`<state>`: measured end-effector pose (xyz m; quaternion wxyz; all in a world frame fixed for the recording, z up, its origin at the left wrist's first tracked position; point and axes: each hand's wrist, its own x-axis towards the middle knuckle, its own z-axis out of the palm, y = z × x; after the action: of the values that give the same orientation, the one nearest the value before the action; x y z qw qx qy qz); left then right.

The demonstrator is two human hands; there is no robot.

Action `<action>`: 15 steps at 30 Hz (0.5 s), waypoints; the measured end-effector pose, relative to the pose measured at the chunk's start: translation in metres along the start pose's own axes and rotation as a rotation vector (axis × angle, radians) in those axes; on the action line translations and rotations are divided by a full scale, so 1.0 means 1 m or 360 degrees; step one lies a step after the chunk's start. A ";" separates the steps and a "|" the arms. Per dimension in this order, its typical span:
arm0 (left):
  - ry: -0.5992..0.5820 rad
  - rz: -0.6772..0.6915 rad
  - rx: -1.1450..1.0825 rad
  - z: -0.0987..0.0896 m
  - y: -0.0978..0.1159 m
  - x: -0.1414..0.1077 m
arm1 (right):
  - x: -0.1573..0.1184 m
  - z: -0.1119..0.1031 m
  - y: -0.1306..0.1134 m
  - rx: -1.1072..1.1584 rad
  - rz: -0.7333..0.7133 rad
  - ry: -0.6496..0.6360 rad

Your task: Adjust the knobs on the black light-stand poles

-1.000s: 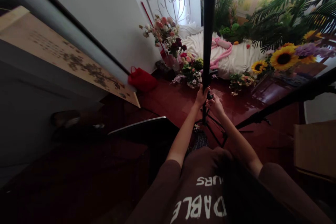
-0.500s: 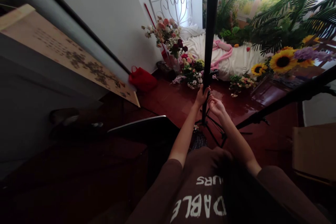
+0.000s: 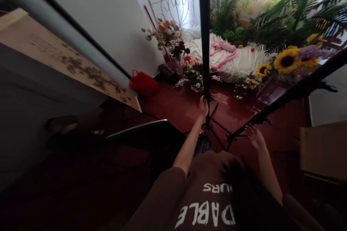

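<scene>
A tall black tripod stand [image 3: 205,36] rises upright in front of me, its legs [image 3: 218,124] spread on the floor. My left hand [image 3: 204,107] is wrapped around its pole, just below a dark clamp knob [image 3: 209,96]. Part of the fingers is hidden behind the pole. To the right, my right hand [image 3: 255,137] is open with its fingers apart and holds nothing. It is close beneath a second black stand [image 3: 284,103], which slants up to the right; whether the fingertips touch it I cannot tell.
Flower arrangements [image 3: 168,34] and a white-draped bed [image 3: 241,59] stand ahead. Sunflowers [image 3: 287,61] and palm fronds [image 3: 298,11] are at right. A red bag [image 3: 143,83] lies by the wall, a dark panel [image 3: 151,133] at my left, a cardboard box [image 3: 324,148] at far right.
My right hand has left the upright pole and moved right towards the slanted stand, opening. My left hand stays on the pole, slightly lower. The view has shifted a little.
</scene>
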<state>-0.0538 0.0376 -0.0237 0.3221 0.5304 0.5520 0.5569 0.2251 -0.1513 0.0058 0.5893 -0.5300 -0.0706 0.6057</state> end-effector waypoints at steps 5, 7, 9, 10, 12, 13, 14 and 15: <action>0.0072 -0.0374 0.0125 0.036 -0.021 -0.063 | -0.015 -0.047 0.001 0.0084 -0.0127 0.0294; -0.0212 -0.0510 0.0037 0.060 -0.013 -0.087 | -0.023 -0.046 -0.003 0.0113 -0.0202 0.0340; -0.0714 -0.0442 -0.0138 0.087 0.005 -0.107 | -0.028 -0.039 -0.012 0.0102 -0.0294 0.0317; -0.0946 -0.0317 -0.0243 0.100 0.018 -0.114 | -0.030 -0.035 -0.018 0.0083 -0.0345 0.0280; -0.1156 0.0037 -0.0432 0.125 0.048 -0.123 | -0.033 -0.026 -0.031 0.0025 -0.0442 0.0182; -0.1172 0.0188 -0.0506 0.136 0.064 -0.124 | -0.032 -0.022 -0.039 -0.0011 -0.0480 0.0140; -0.1189 0.0300 -0.0562 0.146 0.080 -0.125 | -0.032 -0.018 -0.046 -0.0052 -0.0506 0.0105; -0.1216 0.0377 -0.0597 0.154 0.094 -0.124 | -0.030 -0.015 -0.052 -0.0092 -0.0523 0.0084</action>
<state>0.1417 -0.0543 0.0102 0.5277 0.6902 0.2182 0.4444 0.2612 -0.1679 0.0533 0.6666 -0.5438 -0.1580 0.4847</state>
